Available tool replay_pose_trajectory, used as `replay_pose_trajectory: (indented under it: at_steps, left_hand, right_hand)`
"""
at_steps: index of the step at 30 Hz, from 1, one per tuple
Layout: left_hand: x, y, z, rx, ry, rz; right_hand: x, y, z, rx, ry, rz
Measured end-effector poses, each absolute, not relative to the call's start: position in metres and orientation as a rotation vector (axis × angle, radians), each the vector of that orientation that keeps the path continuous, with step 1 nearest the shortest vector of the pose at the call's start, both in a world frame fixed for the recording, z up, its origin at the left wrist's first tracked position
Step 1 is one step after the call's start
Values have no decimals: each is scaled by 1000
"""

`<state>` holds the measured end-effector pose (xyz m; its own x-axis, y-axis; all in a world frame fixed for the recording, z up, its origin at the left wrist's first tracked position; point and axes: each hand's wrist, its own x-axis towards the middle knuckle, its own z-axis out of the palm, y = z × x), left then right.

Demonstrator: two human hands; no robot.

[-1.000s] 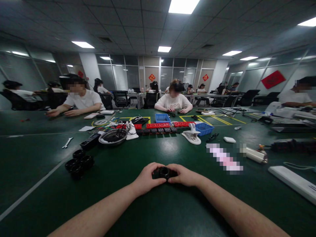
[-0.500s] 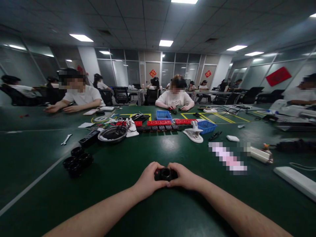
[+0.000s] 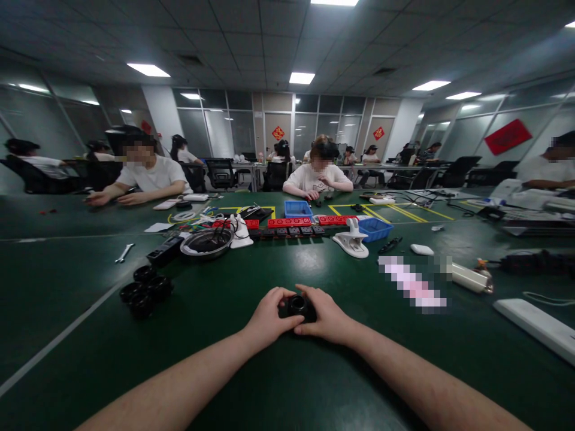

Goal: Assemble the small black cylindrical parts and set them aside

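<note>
Close in front of me, a black part with a round, ring-like opening (image 3: pixel 297 304) sits low at the green tabletop (image 3: pixel 287 383). My left hand (image 3: pixel 271 316) curls around its left side, thumb along the near edge. From the right, my right hand (image 3: pixel 326 315) closes on the same part, its index finger over the far edge. Fingers cover much of the part's outer sides, and I cannot tell whether it rests on the table. Off to the left stands a cluster of several similar black round parts (image 3: pixel 146 292).
A wrench (image 3: pixel 124 252), a metal bowl (image 3: pixel 206 244), a white clip stand (image 3: pixel 351 242), red strips (image 3: pixel 288 222) and blue bins (image 3: pixel 376 228) lie farther out. On the right are a cream cylinder (image 3: pixel 469 278) and a long white bar (image 3: pixel 536 329). People sit across the table.
Both hands and the black part have shifted slightly away from me and left, and the fingers have changed position around it. Across the table, a person has raised one hand toward the face.
</note>
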<state>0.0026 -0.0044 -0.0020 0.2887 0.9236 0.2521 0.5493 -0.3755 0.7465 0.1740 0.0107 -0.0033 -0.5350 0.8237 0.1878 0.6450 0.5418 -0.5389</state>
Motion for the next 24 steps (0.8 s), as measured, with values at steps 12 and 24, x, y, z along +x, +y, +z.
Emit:
replay_pose_trajectory:
  at_steps: [12,24]
  left_hand:
    - [0,-8,7,2066,1151,845]
    - [-1,-7,5,2063,1152,843]
  right_hand:
    - [188,24,2,-929,-2454,948]
    - [187,27,-6,-964,-2474,826]
